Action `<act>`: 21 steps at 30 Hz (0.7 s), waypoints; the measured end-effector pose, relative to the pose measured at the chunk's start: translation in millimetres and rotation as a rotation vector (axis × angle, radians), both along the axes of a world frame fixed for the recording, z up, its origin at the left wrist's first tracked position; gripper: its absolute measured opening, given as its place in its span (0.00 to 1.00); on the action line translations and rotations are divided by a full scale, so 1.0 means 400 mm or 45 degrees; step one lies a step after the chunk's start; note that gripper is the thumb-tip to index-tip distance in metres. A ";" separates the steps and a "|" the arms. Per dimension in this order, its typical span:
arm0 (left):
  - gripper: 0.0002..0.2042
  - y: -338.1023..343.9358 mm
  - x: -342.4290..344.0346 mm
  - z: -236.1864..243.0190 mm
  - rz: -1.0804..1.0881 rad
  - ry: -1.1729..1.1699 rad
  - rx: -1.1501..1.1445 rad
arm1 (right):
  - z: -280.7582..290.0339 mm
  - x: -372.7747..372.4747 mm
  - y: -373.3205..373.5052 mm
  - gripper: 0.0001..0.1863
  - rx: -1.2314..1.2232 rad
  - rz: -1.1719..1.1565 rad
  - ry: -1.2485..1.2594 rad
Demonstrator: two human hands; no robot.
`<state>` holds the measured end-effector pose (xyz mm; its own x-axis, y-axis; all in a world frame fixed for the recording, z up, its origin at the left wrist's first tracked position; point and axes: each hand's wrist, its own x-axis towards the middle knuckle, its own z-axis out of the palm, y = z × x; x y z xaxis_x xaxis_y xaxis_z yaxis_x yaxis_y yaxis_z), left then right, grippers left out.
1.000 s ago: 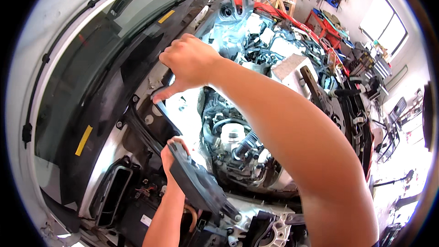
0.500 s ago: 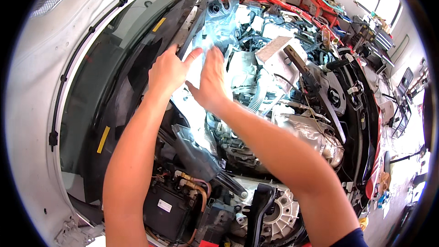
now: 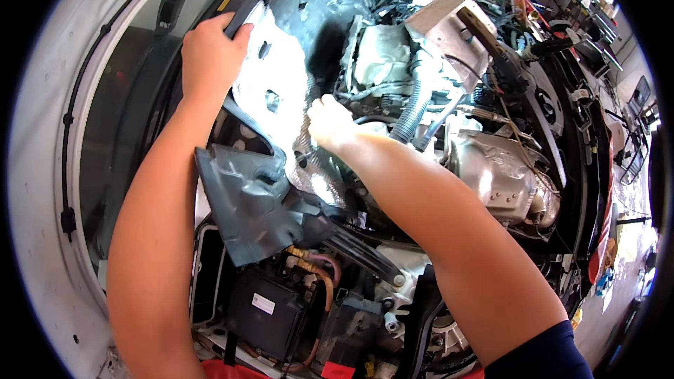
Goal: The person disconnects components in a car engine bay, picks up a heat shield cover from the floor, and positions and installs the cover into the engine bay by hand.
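My left hand [image 3: 213, 56] is closed around the edge of a long black plastic cowl panel [image 3: 254, 0], with the thumb on the engine side. The panel's broad grey-black near end [image 3: 246, 200] rests tilted beside my left forearm. To the right of my left hand lies a bright silver heat shield [image 3: 270, 74], washed out by strong light. My right hand [image 3: 330, 124] is at the shield's right edge, its fingers curled in. What those fingers pinch, if anything, is hidden by glare.
The windshield [image 3: 126, 133] and white raised hood [image 3: 42, 168] are at left. A ribbed hose [image 3: 414, 98], a metal engine shield [image 3: 491, 175] and a metal box [image 3: 446, 24] are on the right. A black box [image 3: 263, 316] sits near me. Tools lie along the far right.
My hands have moved apart, the left one leftward and the right one nearer to me. The cowl panel's near end has swung left and shows more of its face. The view has shifted closer.
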<state>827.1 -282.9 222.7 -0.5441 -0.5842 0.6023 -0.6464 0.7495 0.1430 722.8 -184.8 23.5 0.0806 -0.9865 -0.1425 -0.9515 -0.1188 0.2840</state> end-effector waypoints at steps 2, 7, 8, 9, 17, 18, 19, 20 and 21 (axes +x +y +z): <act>0.17 -0.008 0.004 0.000 -0.050 0.021 0.011 | -0.016 0.009 -0.028 0.16 0.043 -0.067 0.077; 0.15 -0.040 0.010 -0.012 -0.058 0.029 0.045 | -0.001 -0.012 -0.029 0.11 0.048 -0.031 0.035; 0.15 -0.048 0.013 -0.012 -0.085 0.034 0.041 | 0.011 -0.020 -0.025 0.10 0.096 0.016 0.038; 0.19 -0.055 0.013 -0.013 -0.088 0.020 0.006 | 0.019 -0.022 -0.012 0.10 0.079 0.046 0.014; 0.20 -0.061 0.019 -0.003 -0.097 0.064 -0.010 | 0.116 -0.027 0.003 0.16 0.374 0.121 -0.099; 0.12 -0.059 0.019 -0.005 -0.120 0.153 0.076 | 0.125 -0.029 0.002 0.16 0.401 0.122 -0.141; 0.12 -0.058 0.021 -0.009 -0.140 0.158 0.052 | 0.130 -0.027 0.004 0.17 0.427 0.119 -0.079; 0.11 -0.060 0.020 -0.010 -0.163 0.166 0.027 | 0.133 -0.023 0.006 0.19 0.480 0.147 -0.015; 0.12 -0.062 0.021 -0.015 -0.184 0.171 0.052 | 0.133 -0.016 0.012 0.20 0.427 0.122 -0.038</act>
<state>835.6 -307.8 216.9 -0.5405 -0.5314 0.6523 -0.5059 0.8248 0.2527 716.6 -180.1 76.6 0.1798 -0.8728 -0.4538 -0.9387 -0.2901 0.1861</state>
